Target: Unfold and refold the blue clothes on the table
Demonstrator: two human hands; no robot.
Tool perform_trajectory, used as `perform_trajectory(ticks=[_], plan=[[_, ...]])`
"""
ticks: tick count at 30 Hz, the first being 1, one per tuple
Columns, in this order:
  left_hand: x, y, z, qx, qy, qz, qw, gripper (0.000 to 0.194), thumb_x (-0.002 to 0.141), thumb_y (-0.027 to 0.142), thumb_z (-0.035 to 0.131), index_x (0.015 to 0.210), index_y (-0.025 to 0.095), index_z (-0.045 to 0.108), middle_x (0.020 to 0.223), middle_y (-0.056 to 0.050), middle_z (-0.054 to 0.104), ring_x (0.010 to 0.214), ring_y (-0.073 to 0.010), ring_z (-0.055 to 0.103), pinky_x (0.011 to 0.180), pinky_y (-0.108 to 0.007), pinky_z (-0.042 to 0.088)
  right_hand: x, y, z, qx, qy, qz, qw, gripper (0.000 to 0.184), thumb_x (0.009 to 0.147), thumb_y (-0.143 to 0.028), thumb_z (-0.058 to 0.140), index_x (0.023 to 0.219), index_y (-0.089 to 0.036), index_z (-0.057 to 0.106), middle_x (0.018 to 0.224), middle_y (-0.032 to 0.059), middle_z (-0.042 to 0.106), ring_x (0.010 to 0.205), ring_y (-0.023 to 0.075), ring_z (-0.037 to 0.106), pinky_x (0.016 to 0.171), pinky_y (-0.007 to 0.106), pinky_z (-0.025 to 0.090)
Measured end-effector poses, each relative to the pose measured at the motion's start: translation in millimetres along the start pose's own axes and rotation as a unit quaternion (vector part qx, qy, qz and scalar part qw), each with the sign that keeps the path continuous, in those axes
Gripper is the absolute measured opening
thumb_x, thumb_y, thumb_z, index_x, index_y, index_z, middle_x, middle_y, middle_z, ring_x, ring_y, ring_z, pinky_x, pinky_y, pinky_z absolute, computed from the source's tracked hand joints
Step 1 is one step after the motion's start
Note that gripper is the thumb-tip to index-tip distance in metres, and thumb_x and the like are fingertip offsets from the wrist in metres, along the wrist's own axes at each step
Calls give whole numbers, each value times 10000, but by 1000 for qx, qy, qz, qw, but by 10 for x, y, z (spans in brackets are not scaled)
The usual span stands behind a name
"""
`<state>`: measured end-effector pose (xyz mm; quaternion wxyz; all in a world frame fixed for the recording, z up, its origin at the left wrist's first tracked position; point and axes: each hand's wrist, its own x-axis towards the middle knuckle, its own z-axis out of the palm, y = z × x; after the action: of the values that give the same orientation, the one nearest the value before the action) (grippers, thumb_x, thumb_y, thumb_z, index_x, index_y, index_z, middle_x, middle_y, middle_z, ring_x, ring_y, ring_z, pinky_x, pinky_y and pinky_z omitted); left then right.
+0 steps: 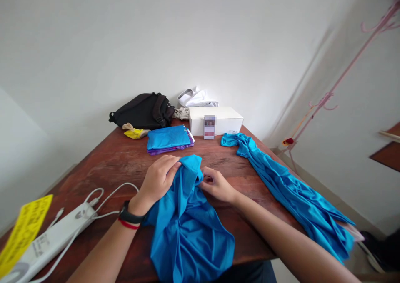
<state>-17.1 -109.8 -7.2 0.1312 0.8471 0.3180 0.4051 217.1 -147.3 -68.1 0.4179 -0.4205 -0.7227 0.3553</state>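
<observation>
A crumpled blue cloth point(187, 229) lies on the brown wooden table point(109, 166) right in front of me and hangs over the near edge. My left hand point(158, 181) grips the cloth's upper left part with curled fingers. My right hand point(215, 184) pinches the cloth's upper right fold. A black band and a red band sit on my left wrist. Both hands hold the top of the cloth close together.
A folded stack of blue and purple cloths point(168, 139) lies farther back. Behind it are a white box point(215, 120), a black bag point(142, 110) and a yellow item point(134, 133). Another long blue cloth point(290, 187) trails along the right edge. A white power strip with cables point(53, 237) and a yellow tag point(25, 233) lie at the left.
</observation>
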Motion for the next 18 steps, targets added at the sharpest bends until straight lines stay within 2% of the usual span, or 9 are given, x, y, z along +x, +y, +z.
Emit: perform_trajectory(ticks=[4,7,9,12,15,17,18], plan=[[-1,-23,-85,32,128,-66,989,336,1028,383,403,1069,202,683,1047,-75,720,975,-231,655,888,-292,468,43,-7,-82,115,42,65,990,400,838,-573,679,783,-195,560,747,8,600,725,169,561,681,288,470],[6,-20,-148,20,212,-112,971,348,1032,411,386,936,203,648,852,-37,672,795,-193,614,747,-257,449,70,-61,-193,149,103,67,981,433,815,-603,687,743,-207,528,700,-13,547,662,144,500,625,269,440],[16,-17,-161,5,238,-138,961,365,1024,447,394,824,209,585,745,-9,588,711,-173,548,687,-246,422,79,-98,-263,157,135,56,977,433,823,-605,677,732,-212,520,681,-23,512,637,134,461,614,264,424],[37,-23,-146,-48,213,-161,962,405,998,509,422,738,213,512,686,11,505,671,-160,485,658,-239,411,78,-143,-341,175,178,44,967,426,842,-597,660,732,-224,486,639,-47,428,595,124,402,583,251,399],[64,-31,-122,-118,154,-180,964,430,957,565,473,742,202,555,697,5,544,690,-165,498,659,-242,428,63,-197,-404,197,243,37,949,404,860,-585,647,767,-238,461,622,-62,355,550,116,338,511,229,340],[73,-26,-111,-163,85,-196,963,429,934,580,510,786,191,616,755,-9,617,734,-177,545,691,-250,458,52,-245,-457,216,274,42,936,395,855,-577,658,786,-244,457,620,-63,354,531,115,327,483,227,319],[70,-20,-107,-184,30,-200,962,428,931,582,516,818,190,644,796,-17,650,770,-187,574,718,-259,475,48,-268,-490,226,285,47,931,395,846,-575,668,791,-246,457,617,-62,365,525,116,337,478,229,324]])
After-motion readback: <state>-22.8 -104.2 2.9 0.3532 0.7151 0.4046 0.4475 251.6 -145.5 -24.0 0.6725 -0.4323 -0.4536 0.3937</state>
